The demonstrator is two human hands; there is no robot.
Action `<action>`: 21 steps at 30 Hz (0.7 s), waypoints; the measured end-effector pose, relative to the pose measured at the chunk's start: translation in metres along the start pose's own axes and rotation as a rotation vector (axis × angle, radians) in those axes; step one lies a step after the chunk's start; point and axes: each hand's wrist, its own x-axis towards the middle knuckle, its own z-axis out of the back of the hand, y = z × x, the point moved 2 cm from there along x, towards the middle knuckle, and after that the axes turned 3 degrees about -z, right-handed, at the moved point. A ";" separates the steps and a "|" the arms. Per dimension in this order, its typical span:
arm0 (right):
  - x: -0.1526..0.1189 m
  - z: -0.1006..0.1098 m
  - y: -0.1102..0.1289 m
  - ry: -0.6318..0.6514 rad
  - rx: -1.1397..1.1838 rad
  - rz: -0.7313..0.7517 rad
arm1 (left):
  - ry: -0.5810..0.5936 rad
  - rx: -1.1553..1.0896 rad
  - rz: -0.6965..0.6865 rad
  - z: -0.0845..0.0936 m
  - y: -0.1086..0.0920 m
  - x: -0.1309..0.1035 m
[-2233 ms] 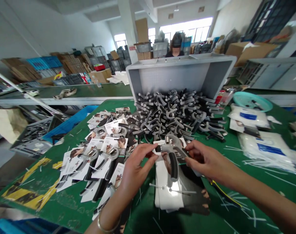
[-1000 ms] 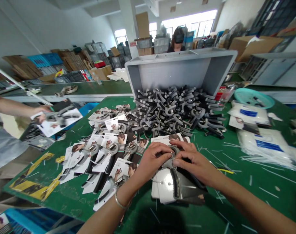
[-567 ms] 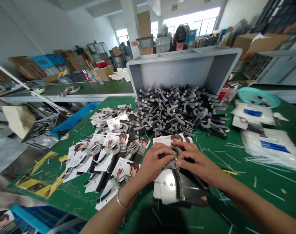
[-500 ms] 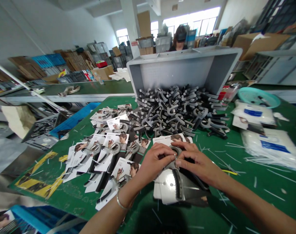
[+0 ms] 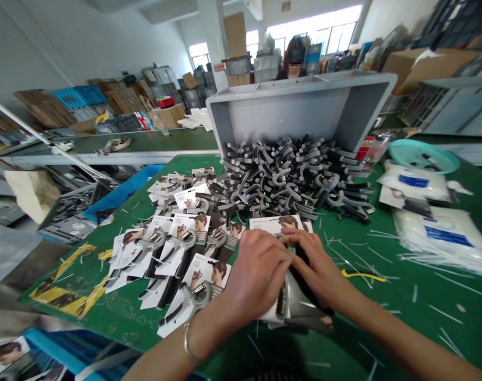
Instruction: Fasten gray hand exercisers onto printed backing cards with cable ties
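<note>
A hand grip exerciser [image 5: 281, 302] with grey and black handles lies on a stack of printed cards [image 5: 260, 224] in front of me. My left hand [image 5: 258, 272] is curled over its upper end with the fingers closed, hiding whatever they pinch. Bent fingers of my right hand [image 5: 318, 267] press on the right side of the same exerciser, close against the left fingertips. To the left, several carded exercisers [image 5: 185, 243] overlap on the green table. Behind the hands rises a heap of loose exercisers [image 5: 280, 182].
A grey crate [image 5: 290, 114] lies tipped on its side behind the heap. At right are bags of white strips [image 5: 449, 233], a turquoise dish [image 5: 423, 153] and a yellow-handled tool [image 5: 363, 276]. Thin white strips litter the table [image 5: 403, 317]. A person [image 5: 293, 61] is beyond the crate.
My left hand has turned over and curled into a closed shape, covering more of the exerciser. A small white piece seen between the fingertips before is now hidden. My right hand has barely shifted.
</note>
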 end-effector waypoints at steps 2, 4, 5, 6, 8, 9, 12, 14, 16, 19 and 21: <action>0.001 -0.003 0.001 -0.029 -0.010 0.021 | 0.064 0.075 -0.118 -0.011 -0.015 -0.012; 0.002 -0.003 0.002 -0.024 -0.009 0.024 | 0.076 0.081 -0.160 -0.017 -0.021 -0.022; 0.002 -0.003 0.003 -0.019 -0.006 0.020 | 0.051 0.042 -0.129 -0.018 -0.021 -0.024; 0.002 -0.003 0.004 -0.021 -0.003 0.017 | 0.003 -0.021 -0.060 -0.016 -0.018 -0.026; 0.002 -0.002 0.005 -0.034 0.004 0.012 | -0.124 -0.166 0.134 -0.011 -0.011 -0.027; 0.001 -0.003 0.005 -0.043 0.006 0.012 | -0.178 -0.217 0.212 -0.010 -0.008 -0.028; 0.001 -0.006 0.004 -0.044 0.015 0.005 | -0.153 -0.150 0.152 -0.023 -0.013 -0.033; 0.002 -0.008 0.002 -0.037 0.027 -0.002 | -0.006 0.010 0.004 -0.038 -0.022 -0.039; 0.004 -0.008 0.001 -0.036 0.033 -0.006 | 0.109 0.118 -0.075 -0.043 -0.029 -0.044; 0.004 0.003 0.005 -0.056 0.015 0.010 | 0.073 0.154 0.035 -0.025 -0.030 -0.050; -0.002 0.017 0.014 -0.059 -0.036 0.042 | -0.016 0.229 0.184 -0.006 -0.026 -0.058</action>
